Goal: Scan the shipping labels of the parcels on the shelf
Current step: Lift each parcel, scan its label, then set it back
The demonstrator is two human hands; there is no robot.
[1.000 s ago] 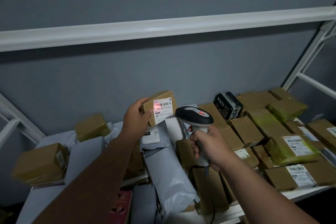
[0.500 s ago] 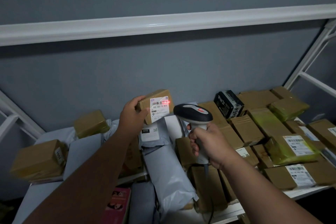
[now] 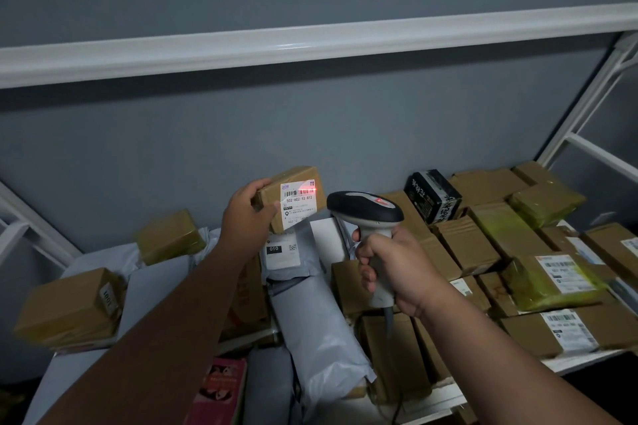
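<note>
Head view, held parcel: a small brown parcel (image 3: 286,196) is raised above the shelf (image 3: 566,362) in the left hand (image 3: 248,214), well clear of the heap, probably so nothing else crosses the scanner's line.
Head view, label: the shipping label (image 3: 299,203) faces the scanner (image 3: 366,214); a red scan line lies across the right part of the barcode near the label's top edge.
Head view, left grip: fingers wrap the parcel's top left corner and the thumb presses its front beside the label, so the print is left uncovered; the forearm reaches up from lower left.
Head view, right grip: the right hand (image 3: 393,265) is closed round the scanner's pale handle, fingers curled in front. The dark head points left, towards the label and just beside the parcel. A cable hangs from the handle's base.
Head view, aim: judging by the off-centre line, a small shift of parcel or scanner may be needed to cover the whole barcode.
Head view, remaining parcels: brown boxes crowd the shelf's right side, several with labels up, one wrapped in yellowish film (image 3: 549,279); grey mailer bags (image 3: 310,331) lie in the middle, a black box (image 3: 431,195) stands at the back, and more brown boxes sit left.
Head view, progress: many parcels seem left to scan.
</note>
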